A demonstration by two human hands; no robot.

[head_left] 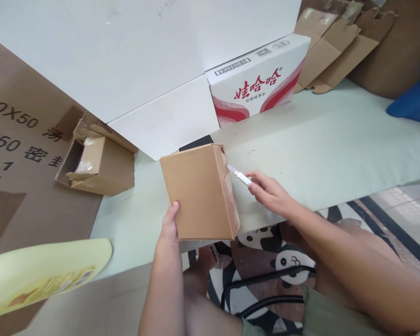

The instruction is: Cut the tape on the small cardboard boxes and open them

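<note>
Your brown rectangular cardboard box is at the near edge of the pale green tabletop, one broad face toward you, stood up at a tilt; can't tell if it rests on the surface or is lifted. Your left hand grips its lower left side, thumb pressed on the broad face, other fingers hidden behind; reads as a steadying hold that leaves the far side free. That narrow right side carries ragged translucent tape, and it's angled toward your right hand. There, thumb and forefinger pinch a slim white-handled cutter, tip at the taped side, presumably held low for fine control; whether it touches, I can't tell. Remaining right fingers look curled under, partly hidden. Just behind the box, a flat black object is mostly covered, can't identify it. Farther out, a white carton with red lettering sits against the white panels, seemingly out of your working space. The pale yellow plastic container and blue object are cut off by the frame.
</note>
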